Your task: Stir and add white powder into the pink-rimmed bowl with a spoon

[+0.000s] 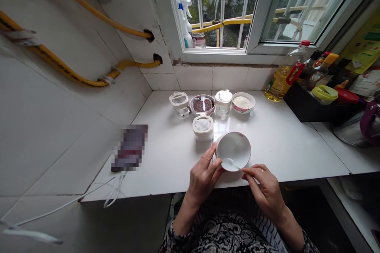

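A white bowl (234,148) with a pink rim is tilted toward me near the counter's front edge. My left hand (203,174) grips its left side, fingers around the rim. In my right hand (264,189), the handle of a small clear spoon (230,163) is pinched, its head at the bowl's near rim. Just behind stands an open square jar of white grains (203,126). Farther back are a lidded clear jar (179,102), a bowl of dark red contents (202,105) with a clear spoon or lid piece over it, another white-lidded jar (223,102) and a bowl of white powder (243,102).
A blurred dark rectangular object (130,148) with a white cable lies at the left. An oil bottle (277,81), a black box (308,104) of condiments and a metal kettle (353,132) stand at the right. The window (219,51) is behind.
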The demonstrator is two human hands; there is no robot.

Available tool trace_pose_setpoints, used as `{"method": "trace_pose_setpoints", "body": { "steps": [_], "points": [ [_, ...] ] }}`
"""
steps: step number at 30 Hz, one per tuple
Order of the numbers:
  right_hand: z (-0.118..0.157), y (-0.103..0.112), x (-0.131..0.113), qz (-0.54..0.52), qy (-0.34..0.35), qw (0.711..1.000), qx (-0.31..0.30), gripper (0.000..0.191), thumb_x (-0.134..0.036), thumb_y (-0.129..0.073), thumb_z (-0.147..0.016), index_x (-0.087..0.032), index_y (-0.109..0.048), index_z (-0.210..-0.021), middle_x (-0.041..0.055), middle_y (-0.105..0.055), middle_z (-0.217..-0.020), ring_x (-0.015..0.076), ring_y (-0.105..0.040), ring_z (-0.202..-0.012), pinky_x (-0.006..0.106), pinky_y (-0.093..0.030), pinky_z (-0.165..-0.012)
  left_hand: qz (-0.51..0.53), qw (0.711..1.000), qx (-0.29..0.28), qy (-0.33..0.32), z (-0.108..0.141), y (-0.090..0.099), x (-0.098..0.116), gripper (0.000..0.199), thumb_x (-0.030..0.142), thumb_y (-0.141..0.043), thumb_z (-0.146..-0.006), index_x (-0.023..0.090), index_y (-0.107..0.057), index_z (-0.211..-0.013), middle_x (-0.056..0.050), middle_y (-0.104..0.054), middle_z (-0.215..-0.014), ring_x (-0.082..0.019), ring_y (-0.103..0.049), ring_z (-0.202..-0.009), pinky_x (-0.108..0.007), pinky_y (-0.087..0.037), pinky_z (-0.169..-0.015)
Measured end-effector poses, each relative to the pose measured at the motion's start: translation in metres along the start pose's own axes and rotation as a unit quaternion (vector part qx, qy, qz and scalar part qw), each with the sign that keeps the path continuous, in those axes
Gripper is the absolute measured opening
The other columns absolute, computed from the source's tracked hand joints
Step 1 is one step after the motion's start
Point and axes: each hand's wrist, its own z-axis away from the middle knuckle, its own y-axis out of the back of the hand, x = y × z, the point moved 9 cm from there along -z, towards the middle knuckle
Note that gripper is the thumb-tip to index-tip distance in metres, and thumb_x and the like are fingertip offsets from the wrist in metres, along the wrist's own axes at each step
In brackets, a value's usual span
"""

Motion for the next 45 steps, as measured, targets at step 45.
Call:
{"method": "trace_pose_setpoints", "body": {
  "steps": [45],
  "points": [
    [-0.021, 0.003, 0.003, 0.237, 0.135, 0.962, -0.024, 0.024, -0.003, -0.049, -0.094, -0.010, -0.067, -0.107, 0.0065, -0.069, -0.073, 0.0198, -0.055, -0.067, 0.037, -0.047, -0.070, -0.026, 0.999, 0.011, -0.030, -0.001, 0.002, 0.008, 0.005, 0.022, -0.062, -0.095, 0.017, -0.062, -0.093, -0.022, -0.068, -0.130, -0.029, -0.070, -0.118, -0.037, -0.062, -0.094]
  ]
}}
